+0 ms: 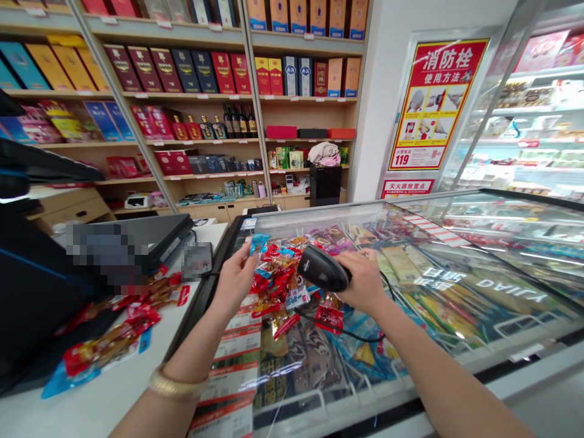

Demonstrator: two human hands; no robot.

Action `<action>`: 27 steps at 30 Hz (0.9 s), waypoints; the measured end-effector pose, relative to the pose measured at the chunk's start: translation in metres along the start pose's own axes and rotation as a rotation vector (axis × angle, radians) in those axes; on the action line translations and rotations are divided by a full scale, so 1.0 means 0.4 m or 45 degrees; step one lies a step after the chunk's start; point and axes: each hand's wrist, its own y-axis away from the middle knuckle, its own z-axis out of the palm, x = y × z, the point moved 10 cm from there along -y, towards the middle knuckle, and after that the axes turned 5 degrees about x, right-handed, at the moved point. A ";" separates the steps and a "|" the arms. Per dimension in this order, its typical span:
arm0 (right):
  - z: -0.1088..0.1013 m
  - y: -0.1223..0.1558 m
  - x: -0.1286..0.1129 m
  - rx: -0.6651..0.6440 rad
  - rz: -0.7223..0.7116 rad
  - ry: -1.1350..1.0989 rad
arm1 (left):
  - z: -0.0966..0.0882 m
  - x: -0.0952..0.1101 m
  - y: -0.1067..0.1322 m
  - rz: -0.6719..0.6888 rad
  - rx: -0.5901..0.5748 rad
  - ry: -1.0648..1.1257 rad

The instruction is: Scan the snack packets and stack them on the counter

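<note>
My right hand (362, 280) is wrapped round a black handheld barcode scanner (323, 269), whose head points left over a heap of snack packets. A cable (342, 333) loops below it. With the fingers of my left hand (238, 274) I pinch the blue end of a snack packet (259, 243) at the heap's left side. The heap of red, blue and clear snack packets (278, 280) lies on the glass top of a chest freezer (310, 395). One red packet (329, 319) rests just below the scanner.
More snack packets (114, 347) lie on the white counter (150, 371) at left, by a dark checkout machine (41, 274). Shelves of boxes and bottles (196, 121) stand behind. A red fire-hydrant poster (438, 103) hangs at back right, beside a glass-fronted cooler (533, 115).
</note>
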 end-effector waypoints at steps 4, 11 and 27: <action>-0.026 0.000 0.098 0.112 0.106 0.229 | 0.139 0.073 0.002 0.546 -0.205 -0.680; -0.010 0.030 0.190 0.145 0.160 0.368 | 0.264 0.054 0.039 0.639 -0.444 -1.202; 0.004 0.040 0.071 0.138 -0.219 0.302 | -0.579 -0.054 0.052 0.098 0.130 -1.775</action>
